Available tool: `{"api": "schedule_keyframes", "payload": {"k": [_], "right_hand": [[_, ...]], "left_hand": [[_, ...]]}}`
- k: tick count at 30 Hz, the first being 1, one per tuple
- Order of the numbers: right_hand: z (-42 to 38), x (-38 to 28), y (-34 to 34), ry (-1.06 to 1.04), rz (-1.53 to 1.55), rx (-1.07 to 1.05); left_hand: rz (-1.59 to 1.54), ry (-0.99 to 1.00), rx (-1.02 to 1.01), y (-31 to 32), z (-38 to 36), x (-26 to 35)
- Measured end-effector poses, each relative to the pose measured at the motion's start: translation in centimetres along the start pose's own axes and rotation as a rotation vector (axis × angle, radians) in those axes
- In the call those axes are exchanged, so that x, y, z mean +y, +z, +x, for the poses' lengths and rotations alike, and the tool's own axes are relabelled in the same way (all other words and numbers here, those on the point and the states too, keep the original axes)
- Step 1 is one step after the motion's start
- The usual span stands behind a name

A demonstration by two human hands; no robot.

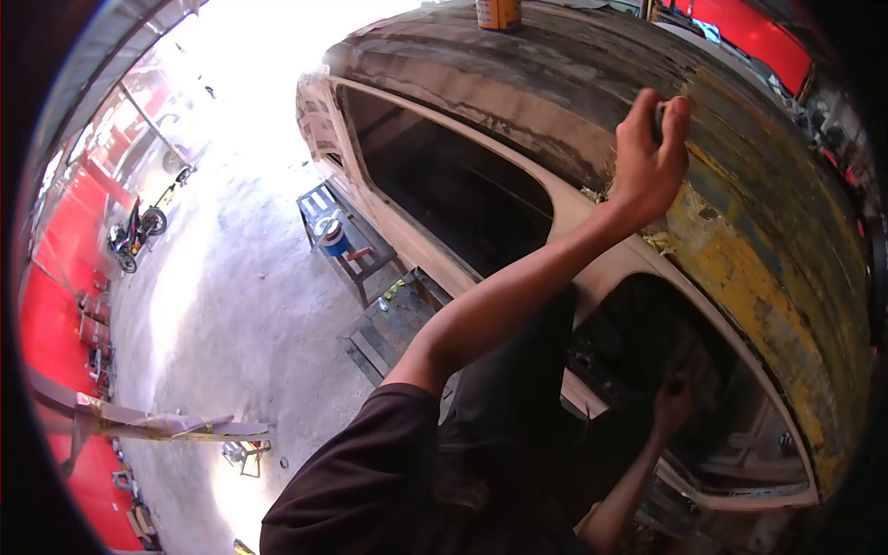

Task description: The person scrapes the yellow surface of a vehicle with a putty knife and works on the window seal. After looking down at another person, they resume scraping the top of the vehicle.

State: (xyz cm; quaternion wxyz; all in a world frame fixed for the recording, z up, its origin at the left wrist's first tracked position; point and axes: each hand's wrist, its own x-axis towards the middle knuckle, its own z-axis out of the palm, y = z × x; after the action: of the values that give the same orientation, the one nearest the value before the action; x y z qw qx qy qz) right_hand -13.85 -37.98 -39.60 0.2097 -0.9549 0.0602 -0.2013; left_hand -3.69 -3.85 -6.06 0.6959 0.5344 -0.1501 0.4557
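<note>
My left hand (pixel 650 157) is raised over the roof (pixel 546 102) of a car body, its fingers closed around a small dark object (pixel 659 120) that is mostly hidden. Under and beside it, the roof's surface is patchy: brown and grey toward the far end, worn yellow toward the near end. Pale crumbly scraps (pixel 659 242) lie along the roof edge by my wrist. Lower down, my right hand (pixel 675 404) hangs in shade in front of the dark rear window opening (pixel 684 370). Its fingers look partly bent, but I cannot make out whether they hold anything.
A yellow can (pixel 499 14) stands on the far part of the roof. Beside the car are a metal bench (pixel 319 203) with a blue-and-white tub (pixel 333 239) and a dark slatted bench (pixel 388 324). A motorcycle (pixel 137 231) is parked left; a post (pixel 176 421) juts in.
</note>
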Motion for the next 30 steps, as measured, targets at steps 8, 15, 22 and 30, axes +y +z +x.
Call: {"api": "schedule_keyframes", "payload": {"k": [8, 15, 22, 30], "right_hand": [[-1.0, -0.1, 0.2, -0.030, -0.102, -0.084], [-1.3, -1.2, -2.1, 0.071, 0.053, -0.095], [-1.9, -1.0, -3.1, 0.089, 0.057, -0.058], [-2.3, -1.0, -3.4, 0.091, 0.067, -0.057]], "left_hand": [[0.049, 0.187, -0.186, -0.4, -2.2, 1.2], [-0.086, 0.080, -0.171, -0.3, 1.1, 2.1], [0.073, 0.087, -0.046, 2.3, 6.3, 5.0], [-0.041, 0.011, -0.005, 2.4, 5.6, 4.1]]}}
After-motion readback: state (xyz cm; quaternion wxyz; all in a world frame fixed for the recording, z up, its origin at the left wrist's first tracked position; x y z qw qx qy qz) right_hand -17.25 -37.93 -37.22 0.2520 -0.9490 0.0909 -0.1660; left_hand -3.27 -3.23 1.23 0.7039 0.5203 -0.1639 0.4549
